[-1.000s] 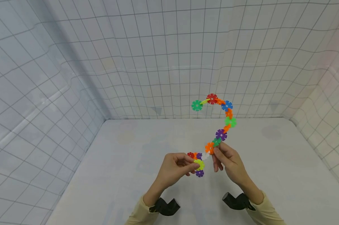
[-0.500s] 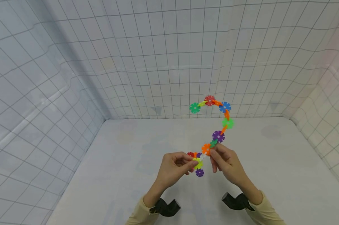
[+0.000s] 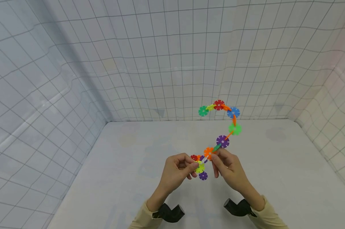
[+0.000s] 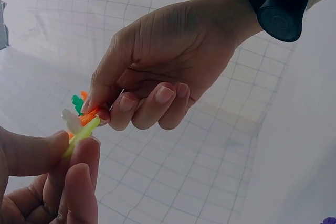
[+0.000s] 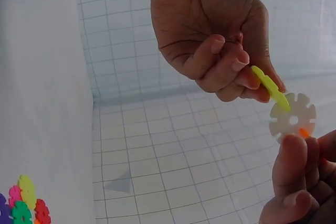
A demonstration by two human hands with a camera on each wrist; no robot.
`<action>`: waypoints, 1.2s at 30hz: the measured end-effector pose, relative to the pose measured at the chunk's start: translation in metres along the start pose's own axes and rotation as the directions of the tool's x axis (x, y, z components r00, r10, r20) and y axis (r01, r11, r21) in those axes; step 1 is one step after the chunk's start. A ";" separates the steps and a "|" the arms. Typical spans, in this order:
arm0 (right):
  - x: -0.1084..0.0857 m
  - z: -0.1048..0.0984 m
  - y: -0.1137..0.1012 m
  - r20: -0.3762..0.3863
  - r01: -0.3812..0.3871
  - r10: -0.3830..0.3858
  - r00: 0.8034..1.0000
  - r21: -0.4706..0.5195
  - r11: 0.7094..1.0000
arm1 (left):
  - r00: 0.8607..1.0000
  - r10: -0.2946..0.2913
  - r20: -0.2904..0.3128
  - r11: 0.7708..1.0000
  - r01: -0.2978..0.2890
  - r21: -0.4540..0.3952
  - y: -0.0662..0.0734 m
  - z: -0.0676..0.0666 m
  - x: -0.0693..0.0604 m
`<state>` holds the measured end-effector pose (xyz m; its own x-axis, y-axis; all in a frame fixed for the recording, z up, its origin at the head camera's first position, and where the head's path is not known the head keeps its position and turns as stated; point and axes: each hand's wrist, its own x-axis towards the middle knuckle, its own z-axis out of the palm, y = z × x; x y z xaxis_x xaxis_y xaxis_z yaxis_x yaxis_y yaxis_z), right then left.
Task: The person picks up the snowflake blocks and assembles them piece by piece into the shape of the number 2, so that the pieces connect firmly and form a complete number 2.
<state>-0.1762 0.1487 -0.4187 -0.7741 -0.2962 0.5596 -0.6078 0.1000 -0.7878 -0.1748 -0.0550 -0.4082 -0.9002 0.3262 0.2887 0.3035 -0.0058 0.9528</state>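
In the head view my left hand (image 3: 176, 170) pinches a yellow notched disc (image 3: 200, 167) between thumb and forefinger. My right hand (image 3: 233, 168) pinches the chain near an orange disc (image 3: 209, 153); from there coloured discs curve up and back to a green end disc (image 3: 203, 111). A white disc (image 5: 289, 119) attached to the chain meets the edge of the yellow disc (image 5: 266, 83) in the right wrist view. Whether its slot is fully seated, I cannot tell. The left wrist view shows the yellow disc (image 4: 83, 136) edge-on.
Loose discs, among them a red one (image 3: 193, 157) and a purple one (image 3: 203, 176), lie behind and below the left fingers on the white table (image 3: 132, 184). A wall with grid lines (image 3: 175, 63) stands behind the table. Each wrist carries a black device.
My right hand has moved a little left and down, bringing the white disc to the yellow one. The chain's upper curve has dropped slightly and turned. My left hand has shifted only slightly.
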 end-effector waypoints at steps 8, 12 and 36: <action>-0.003 0.003 0.003 -0.010 -0.014 0.015 1.000 0.032 0.999 | 1.000 0.008 0.003 1.000 -0.008 -0.004 -0.001 0.000 0.000; -0.003 0.004 0.003 -0.015 -0.044 0.044 0.999 0.047 0.998 | 1.000 0.013 -0.008 1.000 -0.013 -0.006 -0.002 0.000 0.000; 0.001 -0.003 -0.006 -0.012 -0.032 0.033 0.999 0.061 0.998 | 0.994 0.094 -0.061 0.995 -0.096 -0.041 -0.005 0.010 0.000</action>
<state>-0.1743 0.1503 -0.4127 -0.7958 -0.2812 0.5363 -0.5704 0.0511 -0.8197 -0.1731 -0.0453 -0.4142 -0.8852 0.2659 0.3818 0.3756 -0.0760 0.9237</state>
